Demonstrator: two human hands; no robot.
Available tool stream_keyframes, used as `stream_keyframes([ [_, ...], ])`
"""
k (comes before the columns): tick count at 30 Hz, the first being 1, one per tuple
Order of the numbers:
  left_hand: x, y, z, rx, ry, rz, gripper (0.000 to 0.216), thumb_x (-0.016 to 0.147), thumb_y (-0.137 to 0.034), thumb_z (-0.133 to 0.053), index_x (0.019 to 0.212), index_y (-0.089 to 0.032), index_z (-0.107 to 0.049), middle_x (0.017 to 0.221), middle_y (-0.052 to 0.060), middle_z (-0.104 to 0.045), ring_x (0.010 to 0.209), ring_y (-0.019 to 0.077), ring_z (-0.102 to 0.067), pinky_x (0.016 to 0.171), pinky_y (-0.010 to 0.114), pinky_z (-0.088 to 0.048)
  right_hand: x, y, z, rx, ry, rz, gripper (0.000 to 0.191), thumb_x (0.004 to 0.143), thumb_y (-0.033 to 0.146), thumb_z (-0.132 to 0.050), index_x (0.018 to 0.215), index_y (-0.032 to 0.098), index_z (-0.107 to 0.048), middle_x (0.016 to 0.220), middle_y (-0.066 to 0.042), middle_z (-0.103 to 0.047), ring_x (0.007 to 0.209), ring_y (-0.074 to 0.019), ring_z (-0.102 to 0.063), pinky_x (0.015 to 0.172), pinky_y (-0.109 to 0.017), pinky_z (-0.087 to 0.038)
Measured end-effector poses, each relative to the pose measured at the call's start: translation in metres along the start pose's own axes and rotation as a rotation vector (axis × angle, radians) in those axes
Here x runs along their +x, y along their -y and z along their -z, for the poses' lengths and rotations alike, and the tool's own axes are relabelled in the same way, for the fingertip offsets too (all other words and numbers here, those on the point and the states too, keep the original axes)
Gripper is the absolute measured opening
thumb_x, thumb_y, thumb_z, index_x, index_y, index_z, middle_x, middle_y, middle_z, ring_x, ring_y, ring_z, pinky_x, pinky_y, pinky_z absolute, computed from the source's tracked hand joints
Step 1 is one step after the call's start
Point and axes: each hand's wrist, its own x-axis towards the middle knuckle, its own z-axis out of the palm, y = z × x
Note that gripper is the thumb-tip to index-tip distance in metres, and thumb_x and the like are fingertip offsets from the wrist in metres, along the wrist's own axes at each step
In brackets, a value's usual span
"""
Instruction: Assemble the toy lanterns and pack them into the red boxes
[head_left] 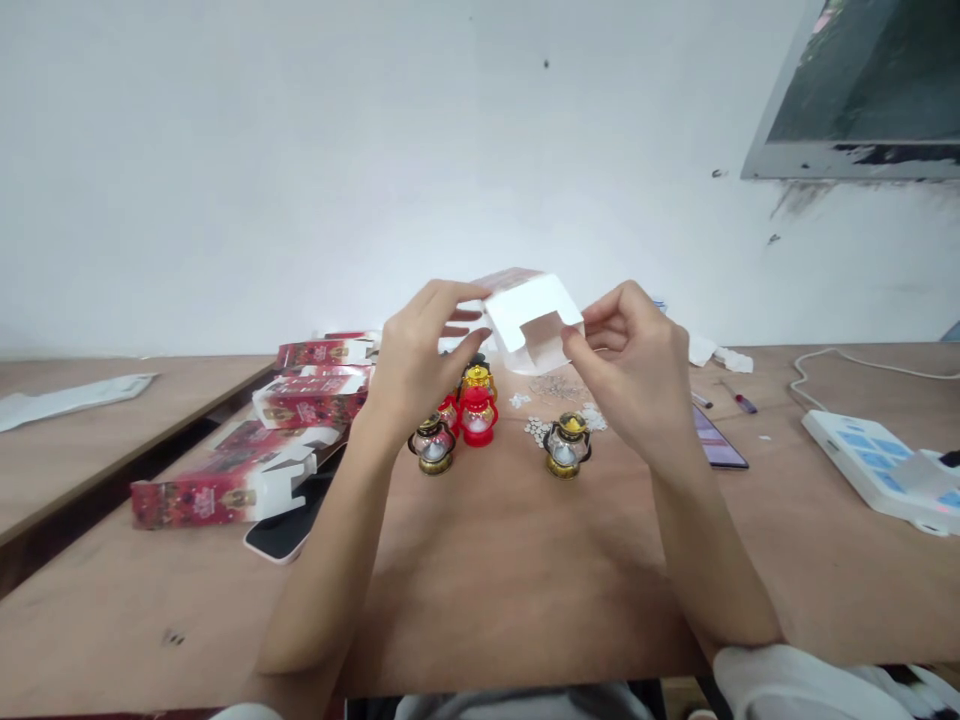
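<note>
Raised over the table, a small cardboard box (540,300) shows its white flaps, with a gap into its inside facing me. My left hand (427,350) pinches its left edge between thumb and fingers. On the other side, my right hand (626,355) grips the right edge, thumb at the flap. Beneath the box stand small lanterns: a red lantern (478,416), a yellow lantern (477,377) behind it, and a black and gold lantern (433,445) at the left. Another black and gold lantern (567,446) stands apart, below my right hand.
Several red printed boxes (195,500) lie at the left, some with open flaps, beside a phone (281,535). Small white pieces (537,428) are scattered behind the lanterns. At the right are a tablet-like device (720,440), a screwdriver (742,402) and a power strip (877,465) with its cord.
</note>
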Motion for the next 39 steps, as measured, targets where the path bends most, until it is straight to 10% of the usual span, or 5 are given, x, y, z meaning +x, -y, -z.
stream_keyframes([
  [8,0.002,-0.006,-0.001,-0.088,0.046,-0.042,0.050,0.082,-0.029,-0.059,0.130,-0.028,-0.042,0.138,0.006,-0.047,0.127,0.0253,-0.045,0.101,0.043,-0.046,0.001,-0.009,-0.009,0.052,0.223,-0.025,0.040,0.082,0.030,-0.057,0.121,0.030,-0.046,0.078,0.003,-0.062,0.064,-0.0140,-0.062,0.060,-0.026,-0.050],
  [31,-0.004,-0.007,-0.003,-0.502,0.000,0.069,0.008,0.085,-0.024,-0.056,0.091,-0.020,-0.053,0.118,0.008,-0.064,0.111,0.0238,-0.060,0.083,0.035,-0.060,0.015,-0.013,0.000,0.260,0.220,-0.214,0.017,0.078,0.029,-0.064,0.095,0.025,-0.061,0.117,-0.002,-0.059,0.072,-0.0132,-0.061,0.070,-0.035,-0.053],
  [39,-0.002,-0.006,-0.008,-0.475,-0.019,-0.011,0.013,0.087,-0.021,-0.053,0.100,-0.021,-0.048,0.118,0.007,-0.064,0.118,0.0226,-0.055,0.090,0.037,-0.057,0.016,-0.015,0.000,0.340,0.315,-0.155,0.032,0.072,0.019,-0.063,0.103,0.025,-0.058,0.123,-0.002,-0.055,0.113,-0.0233,-0.052,0.088,-0.041,-0.050],
])
